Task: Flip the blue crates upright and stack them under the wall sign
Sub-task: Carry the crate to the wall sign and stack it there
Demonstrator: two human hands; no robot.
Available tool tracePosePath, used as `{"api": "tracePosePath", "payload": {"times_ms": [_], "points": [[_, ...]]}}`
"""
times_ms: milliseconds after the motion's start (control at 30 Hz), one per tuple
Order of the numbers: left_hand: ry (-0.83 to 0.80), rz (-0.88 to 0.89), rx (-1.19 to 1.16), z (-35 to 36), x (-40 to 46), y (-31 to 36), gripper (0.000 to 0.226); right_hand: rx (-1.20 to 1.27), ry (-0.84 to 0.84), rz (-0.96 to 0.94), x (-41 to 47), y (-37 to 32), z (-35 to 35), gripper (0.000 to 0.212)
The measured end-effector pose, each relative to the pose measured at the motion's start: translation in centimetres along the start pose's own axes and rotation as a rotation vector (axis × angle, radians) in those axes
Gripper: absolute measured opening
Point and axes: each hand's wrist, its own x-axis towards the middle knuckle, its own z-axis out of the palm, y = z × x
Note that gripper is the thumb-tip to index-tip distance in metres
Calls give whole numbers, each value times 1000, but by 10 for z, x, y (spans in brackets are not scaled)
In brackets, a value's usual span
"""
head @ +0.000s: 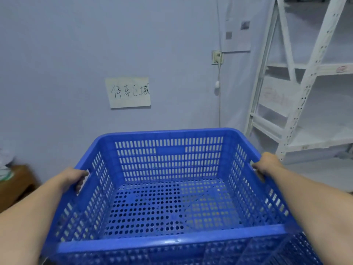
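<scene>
Already upright, the blue crate (168, 188) is open side up and carried in front of the person, facing the wall sign (129, 92), which hangs on the wall above and beyond the crate's far rim. So the flipping looks done for this one; what remains, as I judge it, is to set it down below the sign. More blue latticework (267, 253) shows along the bottom edge of the view beneath the held crate. It may be a second crate that this one is settling onto or lifting off, but the view is too cropped there to say, and I cannot tell whether the held crate rests on anything or how many crates are left.

The left hand (73, 178) grips the crate's left rim at the handle slot, its fingers (79, 185) curled down over the edge and into the opening. The right hand (267, 165) clasps the right rim in the same way, knuckles over the top; its fingertips are hidden behind the wall of the crate. Both hands hold firmly closed around the rim, neither spread. A white metal shelf rack (298, 92) stands to the right of the sign.
</scene>
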Motion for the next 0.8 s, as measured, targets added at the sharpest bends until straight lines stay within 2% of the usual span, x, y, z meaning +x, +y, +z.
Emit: {"api": "tracePosePath", "payload": {"times_ms": [233,467,633,800], "points": [[25,-77,16,2,72,-4,42,-24,-47,-18,55,-58,43,25],[65,-131,38,38,142,20,45,16,-78,-11,151,-94,94,20],[82,-138,30,42,188,47,44,25,-110,-47,209,-131,110,26],[125,-125,36,34,232,67,42,45,-131,-72,244,-171,120,15]]}}
